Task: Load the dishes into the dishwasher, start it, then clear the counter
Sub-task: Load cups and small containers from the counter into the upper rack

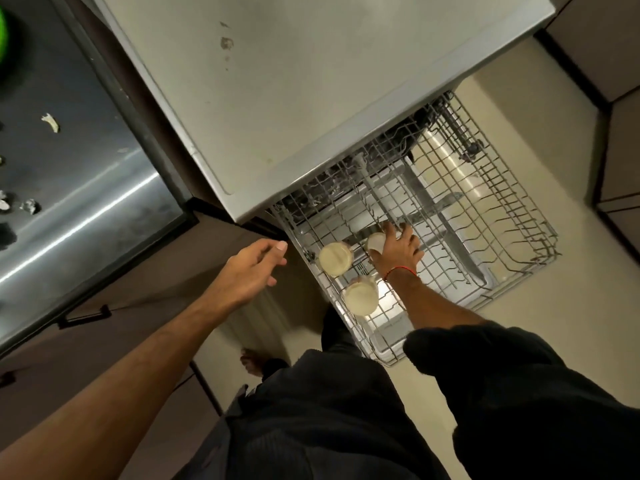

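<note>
Under right hand, a pale round cup.

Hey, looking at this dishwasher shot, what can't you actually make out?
Head view only:
- Cup under the right hand: mostly covered by the hand, so its shape and the grip on it are unclear.
- Back of the upper rack: hidden under the dishwasher top.
- Green object: cut off by the left edge.
- Scraps on the counter: too small to identify.

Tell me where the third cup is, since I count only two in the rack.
In the head view, the third cup is under the right hand, in the rack just right of the two cups.
</note>
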`<control>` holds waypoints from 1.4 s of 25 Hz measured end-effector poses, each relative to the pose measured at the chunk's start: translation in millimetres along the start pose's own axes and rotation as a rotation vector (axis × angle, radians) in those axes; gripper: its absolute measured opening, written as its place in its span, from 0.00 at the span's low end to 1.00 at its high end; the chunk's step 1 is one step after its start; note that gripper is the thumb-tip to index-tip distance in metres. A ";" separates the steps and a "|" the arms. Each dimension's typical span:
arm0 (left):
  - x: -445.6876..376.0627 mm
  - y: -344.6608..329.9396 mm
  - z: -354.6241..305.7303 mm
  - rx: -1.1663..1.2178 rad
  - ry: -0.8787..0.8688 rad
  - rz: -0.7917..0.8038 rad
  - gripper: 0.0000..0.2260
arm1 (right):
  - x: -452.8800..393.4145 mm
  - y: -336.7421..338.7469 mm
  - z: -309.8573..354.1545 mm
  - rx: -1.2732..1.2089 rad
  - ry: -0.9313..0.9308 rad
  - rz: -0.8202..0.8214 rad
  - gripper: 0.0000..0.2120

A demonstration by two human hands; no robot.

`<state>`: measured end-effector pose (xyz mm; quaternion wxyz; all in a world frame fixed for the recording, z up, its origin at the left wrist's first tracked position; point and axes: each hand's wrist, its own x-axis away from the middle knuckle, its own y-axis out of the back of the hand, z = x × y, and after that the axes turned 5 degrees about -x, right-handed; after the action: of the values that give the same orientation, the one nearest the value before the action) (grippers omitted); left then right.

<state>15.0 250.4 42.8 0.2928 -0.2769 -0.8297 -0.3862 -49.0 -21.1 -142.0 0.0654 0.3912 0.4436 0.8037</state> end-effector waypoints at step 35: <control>447.7 127.2 627.8 0.741 1.044 -1.601 0.30 | 540.9 -241.6 482.2 -0.458 0.426 1.426 0.16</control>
<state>-370.8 928.7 84.1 0.3408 0.6687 -0.6075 -0.2601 -147.0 687.1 127.0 -0.4748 0.3959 -0.0894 0.7809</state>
